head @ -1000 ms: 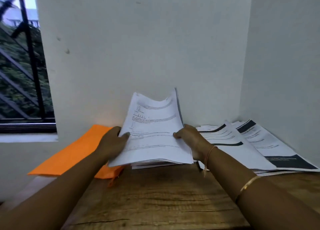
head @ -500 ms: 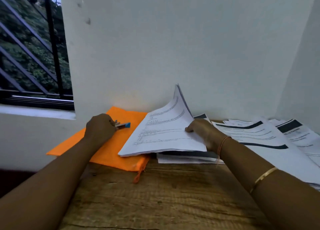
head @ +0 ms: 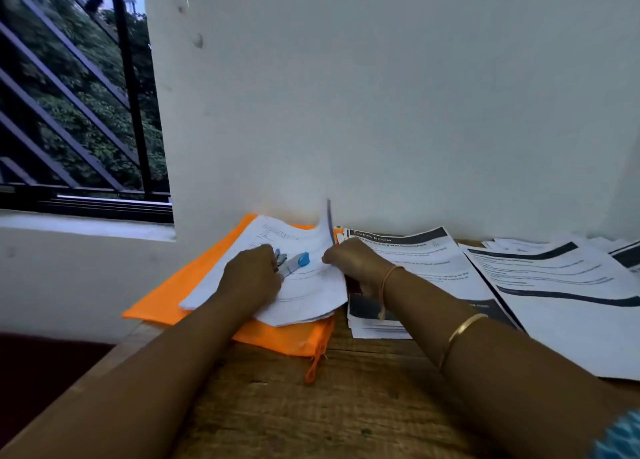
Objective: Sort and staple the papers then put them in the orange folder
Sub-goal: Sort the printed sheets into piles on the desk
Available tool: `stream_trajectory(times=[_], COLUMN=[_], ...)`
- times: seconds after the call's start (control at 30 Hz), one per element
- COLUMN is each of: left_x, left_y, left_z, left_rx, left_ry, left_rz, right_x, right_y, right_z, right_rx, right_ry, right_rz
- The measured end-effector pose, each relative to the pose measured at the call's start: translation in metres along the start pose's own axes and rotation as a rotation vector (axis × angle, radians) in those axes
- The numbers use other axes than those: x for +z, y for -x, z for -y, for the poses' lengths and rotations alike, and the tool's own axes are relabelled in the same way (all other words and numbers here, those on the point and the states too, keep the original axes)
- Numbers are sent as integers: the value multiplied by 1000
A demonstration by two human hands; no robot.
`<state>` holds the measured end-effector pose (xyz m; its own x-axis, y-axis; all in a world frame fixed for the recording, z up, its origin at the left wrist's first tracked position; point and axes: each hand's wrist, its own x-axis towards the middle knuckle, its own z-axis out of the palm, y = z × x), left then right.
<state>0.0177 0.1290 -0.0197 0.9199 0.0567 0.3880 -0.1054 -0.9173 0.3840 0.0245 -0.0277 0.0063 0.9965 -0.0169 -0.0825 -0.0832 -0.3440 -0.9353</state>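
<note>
A sheaf of white printed papers (head: pixel 304 285) lies on the orange folder (head: pixel 166 299) at the table's left. My left hand (head: pixel 251 277) rests on the sheaf and grips a small blue and silver stapler (head: pixel 294 263), whose blue end sticks out to the right. My right hand (head: pixel 356 263) pinches the sheaf's right edge, where one sheet stands curled upward. Papers with dark header bands (head: pixel 415 261) lie just right of that hand.
More banded sheets (head: pixel 561 292) are spread across the right of the wooden table (head: pixel 311 406). A white wall stands close behind. A barred window (head: pixel 76 112) is at the left. The folder's orange zip pull (head: pixel 315 365) hangs over the tabletop.
The sheaf has moved left onto the orange folder. My left hand, which picked up the stapler from the folder, now lies on the papers with it. The camera view has swung right.
</note>
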Motion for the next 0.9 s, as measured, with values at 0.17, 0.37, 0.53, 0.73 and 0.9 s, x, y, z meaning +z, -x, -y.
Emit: stream_trajectory(times=[0.17, 0.37, 0.53, 0.73, 0.9], left_x=[0, -3, 1, 23, 59], left_y=[-1, 11, 17, 30, 11], left_z=[-1, -18, -48, -122, -162], left_rx=[-23, -12, 294, 490, 205], left_ry=[-105, -268, 7, 129, -81], left_rz=[84, 51, -182, 146, 418], right_x=[-25, -106, -147, -153, -157], right_y=[6, 19, 35, 42, 46], right_z=[-3, -24, -60, -76, -78], right_rx=[-120, -150, 171, 216, 136], right_ry=[115, 616, 1020, 1057, 967], right_rz=[-156, -266, -197, -169, -232])
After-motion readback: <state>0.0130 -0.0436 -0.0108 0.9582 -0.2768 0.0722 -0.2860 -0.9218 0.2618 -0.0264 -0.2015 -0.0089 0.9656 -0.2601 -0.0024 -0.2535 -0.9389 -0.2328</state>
